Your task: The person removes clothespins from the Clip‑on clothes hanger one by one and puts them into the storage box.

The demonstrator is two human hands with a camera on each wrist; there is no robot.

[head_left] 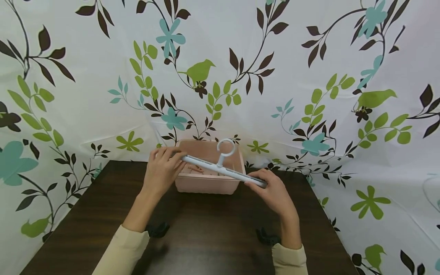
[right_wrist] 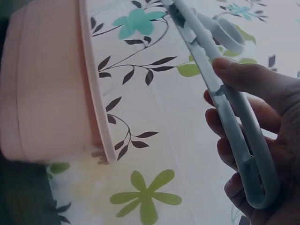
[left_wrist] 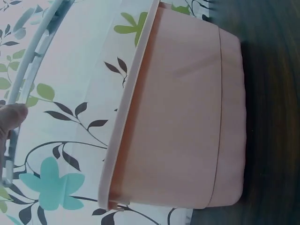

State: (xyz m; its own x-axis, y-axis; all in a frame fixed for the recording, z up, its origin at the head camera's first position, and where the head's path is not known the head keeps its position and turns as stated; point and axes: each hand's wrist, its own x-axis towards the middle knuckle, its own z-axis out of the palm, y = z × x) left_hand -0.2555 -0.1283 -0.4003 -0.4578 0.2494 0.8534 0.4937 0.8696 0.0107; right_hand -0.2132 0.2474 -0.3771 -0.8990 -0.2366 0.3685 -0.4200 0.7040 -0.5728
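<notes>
A pale blue plastic clothes hanger (head_left: 220, 168) is held up in front of and above a pink plastic tub (head_left: 207, 185). Its round hook points upward, and the bar slopes down toward the right. My left hand (head_left: 163, 166) grips the left end of the bar; in the left wrist view the thumb (left_wrist: 13, 117) lies on it. At the other end, my right hand (head_left: 269, 187) holds the bar between thumb and fingers, with the fingers curled behind it in the right wrist view. Small pinkish pieces (head_left: 196, 169) lie inside the tub, partly hidden by the hanger.
The tub stands on a dark wooden table (head_left: 206, 229) near its far edge. Behind it hangs a white cloth (head_left: 240, 126) printed with leaves, flowers and birds. A black object shows beside each wrist, one at the left (head_left: 158, 230) and one at the right (head_left: 268, 237).
</notes>
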